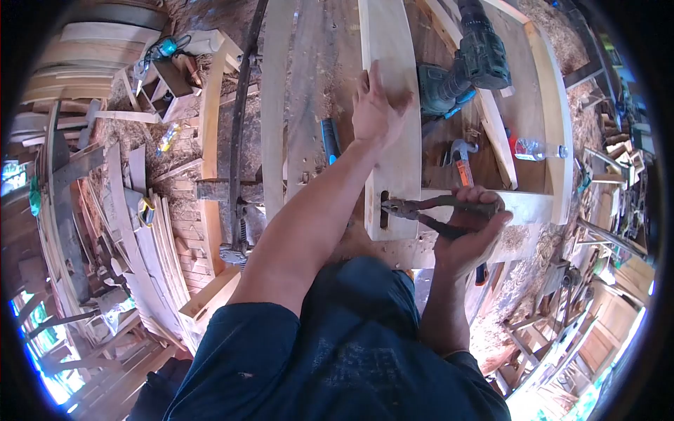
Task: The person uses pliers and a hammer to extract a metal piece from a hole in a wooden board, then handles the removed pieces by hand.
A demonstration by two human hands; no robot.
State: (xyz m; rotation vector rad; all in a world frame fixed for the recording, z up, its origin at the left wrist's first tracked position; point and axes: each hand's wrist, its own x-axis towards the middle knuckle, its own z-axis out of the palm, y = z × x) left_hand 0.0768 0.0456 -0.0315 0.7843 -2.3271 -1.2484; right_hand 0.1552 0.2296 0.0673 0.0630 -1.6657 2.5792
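1. Head view: a pale plank (399,163) lies lengthwise on the table (342,42), its near end facing the person, with a narrow dark slot (384,220) cut close to that end.
2. The left hand (378,114) lies on top of the plank, beyond the slot, fingers stretched out and pointing away from the body; it grasps nothing.
3. The right hand (469,237) is wrapped around the handles of the pliers (408,208), which lie across the plank's near end. Their nose is over the slot; whether it grips anything there is too small to tell.
4. The handles of the pliers are spread apart, with the fingers over the far one and the palm near the other.
5. Right of the plank, a drill (488,62) rests on its side, its battery end just beside the plank's edge.
6. Nearer the right hand lies a hammer (463,170) with an orange part on its handle; farther right, a clear bottle (535,149) lies on its side.
7. Left of the plank, near the left forearm, is a blue-handled tool (328,139).
8. On the left, a yellow tape measure (146,212) sits among wood strips (160,245).
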